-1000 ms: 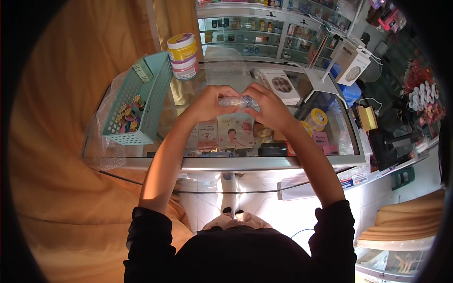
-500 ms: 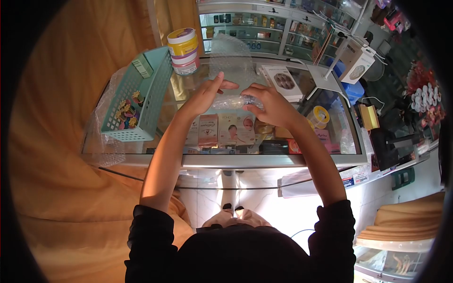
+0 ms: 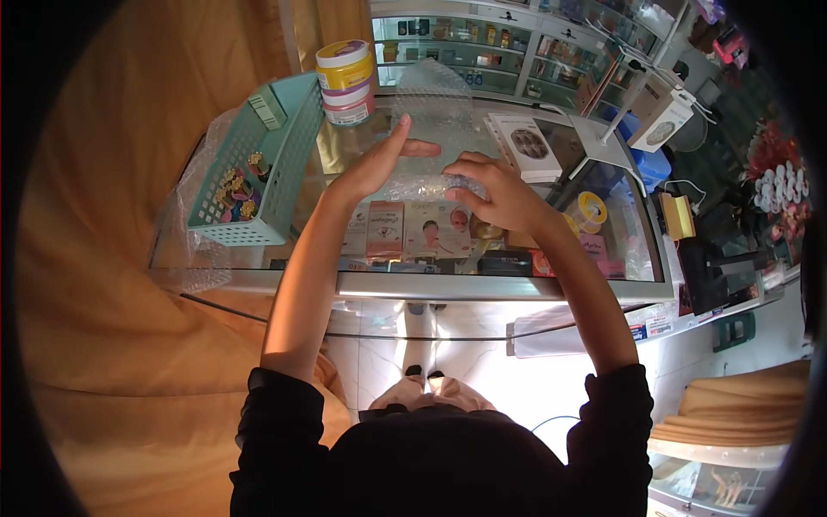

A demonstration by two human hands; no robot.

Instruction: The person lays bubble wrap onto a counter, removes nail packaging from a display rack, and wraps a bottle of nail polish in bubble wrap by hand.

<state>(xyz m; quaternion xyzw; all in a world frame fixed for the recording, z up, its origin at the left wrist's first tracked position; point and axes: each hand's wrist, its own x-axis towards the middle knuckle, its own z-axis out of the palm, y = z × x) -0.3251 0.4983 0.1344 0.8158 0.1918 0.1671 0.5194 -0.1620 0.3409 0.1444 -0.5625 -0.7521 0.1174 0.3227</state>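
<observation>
My right hand [image 3: 495, 191] has its fingers bent around one end of a piece of bubble wrap [image 3: 415, 186], and it grips it there. Something darker shows at this end, but it is too unclear to name. My left hand [image 3: 370, 172] is open, with the thumb pointing up and the fingers stretched toward the right hand. The bubble wrap lies between my two hands; I cannot tell if the left one touches it.

Below both hands is the glass-topped counter [image 3: 413, 285], and through its glass, nearer to me than the hands, I see some boxes [image 3: 385, 233]. Just beyond my hands, a loose sheet of bubble wrap [image 3: 435, 86] spreads away from me. Past my right hand there is a white box [image 3: 523, 146] with a dark oval window, and farther to its right a white stand [image 3: 599, 140].

Beyond my left hand, to its left, two jars [image 3: 345, 67] are stacked. Farther left of this hand stands a green basket [image 3: 299, 142], holding a small box [image 3: 268, 107] and some gold-capped bottles [image 3: 235, 191].
</observation>
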